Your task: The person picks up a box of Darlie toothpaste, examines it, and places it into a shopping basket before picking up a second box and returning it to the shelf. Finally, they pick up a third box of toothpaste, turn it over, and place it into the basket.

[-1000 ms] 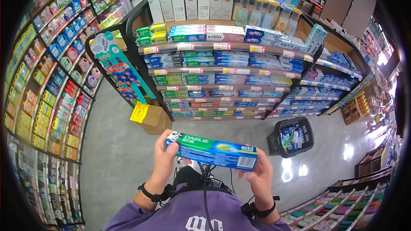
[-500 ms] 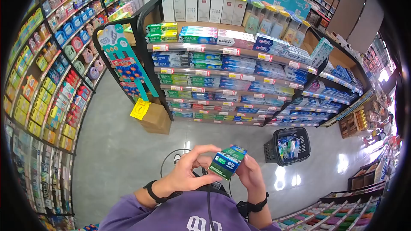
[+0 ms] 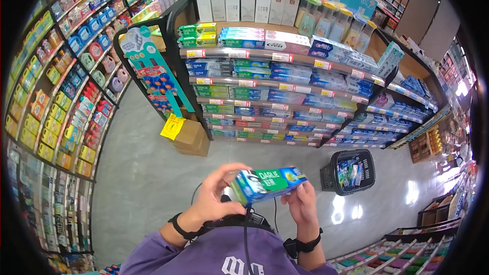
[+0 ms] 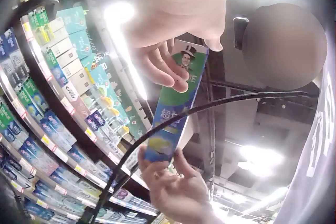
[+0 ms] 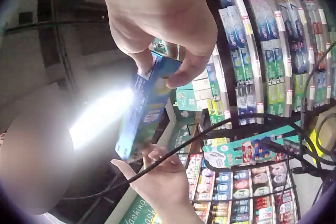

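A blue and green Darlie toothpaste box (image 3: 270, 182) is held in front of the body, slightly tilted, its long printed face turned up. My right hand (image 3: 303, 203) pinches its right end between thumb and fingers; the right wrist view shows this grip on the box (image 5: 144, 108) from below. At the other end, my left hand (image 3: 216, 193) has its fingers right at the box, with the thumb spread away from it. In the left wrist view, the fingers of my left hand (image 4: 173, 29) overlap the end with the top-hat figure.
Curved shelves (image 3: 277, 84) of toothpaste boxes stand ahead. A dark basket (image 3: 374, 170) with several packages sits on the floor at right. A cardboard box (image 3: 191, 140) with a yellow sign is at left. Black cables (image 3: 248, 229) hang before the body.
The toothpaste box was gripped at both ends, then turned end-on toward the head camera; now its long face shows again. The left hand's thumb has moved away from the box.
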Available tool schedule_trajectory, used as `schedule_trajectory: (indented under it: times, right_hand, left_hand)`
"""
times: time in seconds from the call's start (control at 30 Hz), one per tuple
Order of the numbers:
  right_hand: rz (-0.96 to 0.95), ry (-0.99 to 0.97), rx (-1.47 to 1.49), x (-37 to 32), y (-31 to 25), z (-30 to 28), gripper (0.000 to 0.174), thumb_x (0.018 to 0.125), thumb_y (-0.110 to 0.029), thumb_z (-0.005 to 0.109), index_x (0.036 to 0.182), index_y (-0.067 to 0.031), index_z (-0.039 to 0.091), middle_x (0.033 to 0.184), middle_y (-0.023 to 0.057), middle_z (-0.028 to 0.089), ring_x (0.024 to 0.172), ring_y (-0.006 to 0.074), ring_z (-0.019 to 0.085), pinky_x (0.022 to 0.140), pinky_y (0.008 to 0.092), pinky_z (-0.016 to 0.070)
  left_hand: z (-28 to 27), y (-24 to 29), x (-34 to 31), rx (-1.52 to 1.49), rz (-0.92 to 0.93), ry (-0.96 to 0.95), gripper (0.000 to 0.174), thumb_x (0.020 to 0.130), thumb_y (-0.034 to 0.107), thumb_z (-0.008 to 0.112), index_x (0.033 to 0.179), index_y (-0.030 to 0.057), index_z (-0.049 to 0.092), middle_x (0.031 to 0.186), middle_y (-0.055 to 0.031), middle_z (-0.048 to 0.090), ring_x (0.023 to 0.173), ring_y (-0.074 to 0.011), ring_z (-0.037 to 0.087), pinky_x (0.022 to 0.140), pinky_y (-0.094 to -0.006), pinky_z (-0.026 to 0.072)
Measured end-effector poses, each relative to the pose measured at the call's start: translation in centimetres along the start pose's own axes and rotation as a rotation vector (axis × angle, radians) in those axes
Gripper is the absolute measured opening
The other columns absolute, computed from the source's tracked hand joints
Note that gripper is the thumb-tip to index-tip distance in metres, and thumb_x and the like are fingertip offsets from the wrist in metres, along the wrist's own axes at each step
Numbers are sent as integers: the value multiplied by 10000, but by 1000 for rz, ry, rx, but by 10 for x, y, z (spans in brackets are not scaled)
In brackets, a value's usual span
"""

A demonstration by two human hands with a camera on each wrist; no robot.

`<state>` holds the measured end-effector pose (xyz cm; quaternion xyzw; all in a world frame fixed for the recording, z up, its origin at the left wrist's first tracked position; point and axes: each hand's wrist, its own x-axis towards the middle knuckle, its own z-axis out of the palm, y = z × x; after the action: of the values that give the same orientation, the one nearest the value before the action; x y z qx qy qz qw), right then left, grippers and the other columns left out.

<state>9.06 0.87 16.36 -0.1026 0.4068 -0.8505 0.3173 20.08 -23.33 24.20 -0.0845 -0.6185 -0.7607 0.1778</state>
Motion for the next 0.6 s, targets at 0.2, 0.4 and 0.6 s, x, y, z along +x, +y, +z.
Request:
schedule_trajectory:
  times: [0.2, 0.4, 0.6]
  right_hand:
    - [-266, 17, -100, -2, -18, 10, 708, 845, -134, 791, 1446, -20, 436, 1359, 187, 544, 1042, 229, 671, 641, 302, 581]
    - [-201, -5, -44, -2, -23, 19, 697, 810, -42, 784, 1430, -37, 466, 1409, 182, 522, 1151, 240, 624, 768, 356, 591]
    - [-436, -38, -192, -8, -30, 31, 821, 774, 83, 739, 1510, -55, 404, 1405, 200, 520, 1281, 336, 553, 1044, 448, 495]
  left_hand:
    - [-23, -6, -10, -183, -273, 76, 749, 831, 417, 805, 1349, -45, 524, 1189, -110, 651, 1082, -178, 651, 942, -308, 509]
    - [-33, -8, -11, -117, -231, 86, 632, 844, 260, 731, 1350, -53, 519, 1175, -138, 659, 1091, -208, 654, 967, -348, 506]
    - [-35, 6, -7, 7, -60, -7, 553, 767, -43, 708, 1308, -28, 590, 1275, -242, 651, 1204, -308, 638, 1035, -417, 488]
